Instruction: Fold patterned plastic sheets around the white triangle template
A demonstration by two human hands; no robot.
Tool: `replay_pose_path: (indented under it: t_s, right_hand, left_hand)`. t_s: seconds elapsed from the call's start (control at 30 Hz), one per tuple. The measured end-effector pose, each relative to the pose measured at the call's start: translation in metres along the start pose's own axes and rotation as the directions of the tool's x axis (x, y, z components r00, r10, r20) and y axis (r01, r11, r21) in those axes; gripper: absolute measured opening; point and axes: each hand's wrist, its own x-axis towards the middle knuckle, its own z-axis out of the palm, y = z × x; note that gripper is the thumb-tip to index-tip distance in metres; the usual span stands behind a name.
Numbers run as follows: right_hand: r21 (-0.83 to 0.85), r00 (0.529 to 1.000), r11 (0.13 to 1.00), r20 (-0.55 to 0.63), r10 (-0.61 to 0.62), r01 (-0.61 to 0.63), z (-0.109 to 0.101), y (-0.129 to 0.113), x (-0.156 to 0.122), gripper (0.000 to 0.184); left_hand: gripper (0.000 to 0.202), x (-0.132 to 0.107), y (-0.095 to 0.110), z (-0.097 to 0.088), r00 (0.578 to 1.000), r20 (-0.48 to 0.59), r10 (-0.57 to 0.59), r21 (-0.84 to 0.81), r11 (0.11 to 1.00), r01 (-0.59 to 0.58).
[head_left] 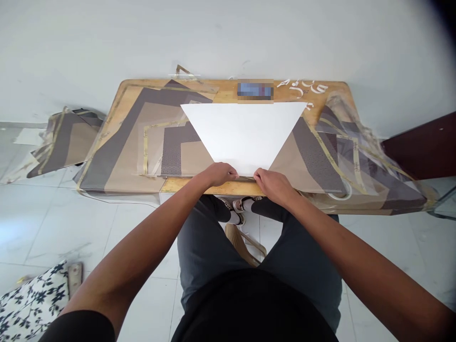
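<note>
A large white paper sheet [245,135] lies on brown-and-grey patterned plastic wrapping sheets [142,156], wide at the back and narrower toward me. My left hand [223,174] is closed at the sheet's near edge, left of the middle, fingers pinched together. Just to its right, my right hand [272,183] pinches the same edge with its fingers curled. The plastic's edge also runs under my fingers; how much of it is caught in the pinch I cannot tell. Both hands rest at the front edge of the wooden table [210,186].
A blurred blue rectangle [255,90] and white scraps [297,89] lie at the table's back. A white tape roll [340,190] is at front right. Loose plastic overhangs both ends. A patterned cushion [39,299] is at lower left, a dark red panel [423,147] at right.
</note>
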Motion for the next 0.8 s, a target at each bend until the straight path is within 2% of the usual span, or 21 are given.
replay_pose_path:
  t_s: [0.2,0.33,0.47,0.6,0.8]
  right_hand:
    - [0.047,0.997,0.997,-0.065,-0.052,0.055,0.008,0.002,-0.011,0.028]
    - [0.073,0.981,0.988,-0.15,-0.124,0.136,0.02,0.002,-0.026,0.032]
    - [0.049,0.968,0.983,-0.186,-0.166,0.178,0.029,0.001,-0.033,0.033]
    - [0.041,0.967,0.984,-0.196,-0.162,0.174,0.03,0.001,-0.033,0.032]
    - [0.032,0.969,0.989,-0.207,-0.137,0.146,0.027,-0.002,-0.031,0.03]
  left_hand:
    - [0.037,-0.014,0.007,0.012,0.996,-0.092,0.022,0.082,0.996,-0.015]
    - [0.035,-0.031,0.014,0.027,0.98,-0.171,0.101,0.175,0.982,-0.07]
    - [0.035,-0.043,0.015,0.038,0.957,-0.236,0.168,0.204,0.972,-0.12]
    - [0.039,-0.046,0.014,0.039,0.952,-0.247,0.183,0.217,0.968,-0.129]
    - [0.033,-0.044,0.006,0.041,0.941,-0.238,0.242,0.253,0.95,-0.18]
